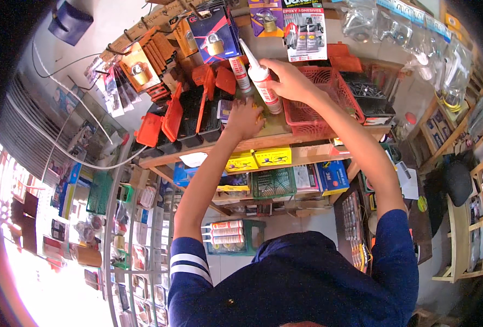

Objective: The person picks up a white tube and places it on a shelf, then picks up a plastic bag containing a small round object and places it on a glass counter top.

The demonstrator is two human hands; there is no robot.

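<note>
My right hand (290, 82) grips a white sealant tube (263, 82) with a red label and a long nozzle, held upright on the wooden shelf (277, 131). A second such tube (241, 72) stands just behind it, to its left. My left hand (244, 117) rests palm down on the shelf beside the held tube, fingers spread over something yellow that is mostly hidden. A red plastic basket (320, 103) sits right of my right hand.
Black trays with orange lids (184, 117) fill the shelf's left side. Padlock packs (214, 38) and an adhesive card (305, 32) hang above. Yellow boxes (258, 159), a green basket (274, 182) and more tubes (225, 231) lie on lower shelves. Bagged goods (416, 38) hang at right.
</note>
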